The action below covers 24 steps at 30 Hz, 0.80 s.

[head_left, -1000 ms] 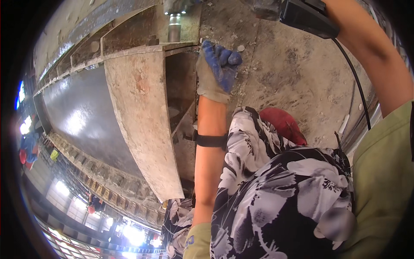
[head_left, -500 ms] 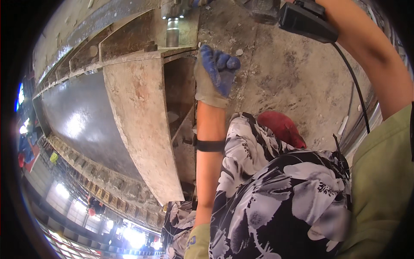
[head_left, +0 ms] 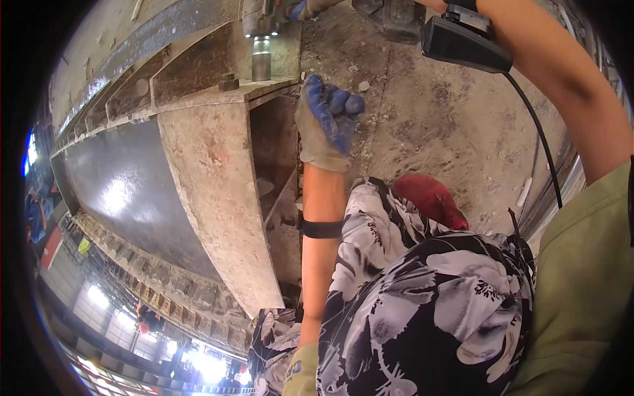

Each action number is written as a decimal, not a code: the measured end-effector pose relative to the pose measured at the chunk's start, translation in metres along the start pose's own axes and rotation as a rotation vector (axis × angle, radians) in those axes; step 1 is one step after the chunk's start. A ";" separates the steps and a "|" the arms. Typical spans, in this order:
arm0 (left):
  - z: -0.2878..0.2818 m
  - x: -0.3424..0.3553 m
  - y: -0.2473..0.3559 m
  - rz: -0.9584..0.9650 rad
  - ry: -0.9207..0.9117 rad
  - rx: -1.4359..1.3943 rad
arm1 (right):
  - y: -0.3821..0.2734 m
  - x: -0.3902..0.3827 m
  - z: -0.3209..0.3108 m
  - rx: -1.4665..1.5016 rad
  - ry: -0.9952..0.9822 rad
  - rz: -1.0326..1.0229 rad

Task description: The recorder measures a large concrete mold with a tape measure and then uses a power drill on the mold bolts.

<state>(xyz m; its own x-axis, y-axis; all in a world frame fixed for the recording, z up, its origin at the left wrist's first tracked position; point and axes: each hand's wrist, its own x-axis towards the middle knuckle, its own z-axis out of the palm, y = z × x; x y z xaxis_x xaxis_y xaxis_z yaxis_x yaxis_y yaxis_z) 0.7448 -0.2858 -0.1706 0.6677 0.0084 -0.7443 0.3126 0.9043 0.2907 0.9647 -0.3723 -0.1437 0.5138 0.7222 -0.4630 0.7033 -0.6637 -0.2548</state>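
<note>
At the top, a power wrench [head_left: 263, 16] with a lit front end points its metal socket [head_left: 261, 65] down at the flange of a rusty steel frame [head_left: 211, 158]. My right hand [head_left: 305, 9], in a blue-and-grey glove, grips the wrench; most of that hand lies beyond the upper edge. Its dark base [head_left: 395, 18] shows further right. My left hand [head_left: 330, 122], gloved alike, is beside the flange's right end, fingers curled in and nothing visible in them. Left of the socket, a bolt or nut [head_left: 228, 82] stands on the flange. Whatever sits under the socket is hidden.
A smooth dark curved panel [head_left: 119, 168] lies left of the frame, with a ribbed rim beyond. Dusty ground with small debris [head_left: 436, 125] spreads at right. A black box [head_left: 465, 45] with a cable [head_left: 538, 122] is strapped to my right forearm. My patterned trouser legs [head_left: 429, 297] fill the bottom.
The view has shifted slightly, so the frame, socket and left hand appear a little lower. The wrench's dark base has swung left. Both hands keep their grip shape.
</note>
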 end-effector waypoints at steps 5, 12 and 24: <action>0.002 -0.003 0.003 0.024 0.020 0.046 | 0.000 0.000 -0.002 -0.021 0.001 0.015; 0.002 -0.007 0.000 0.042 -0.087 0.074 | 0.000 0.001 -0.011 -0.091 -0.020 0.063; -0.004 -0.006 0.003 0.012 -0.067 0.082 | -0.019 -0.014 -0.024 -0.034 -0.001 0.124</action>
<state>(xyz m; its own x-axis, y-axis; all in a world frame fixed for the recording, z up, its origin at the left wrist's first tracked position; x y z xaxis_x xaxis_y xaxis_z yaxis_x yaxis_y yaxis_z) 0.7388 -0.2819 -0.1675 0.7143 -0.0120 -0.6997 0.3567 0.8665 0.3492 0.9557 -0.3645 -0.1124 0.5973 0.6348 -0.4901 0.6508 -0.7408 -0.1665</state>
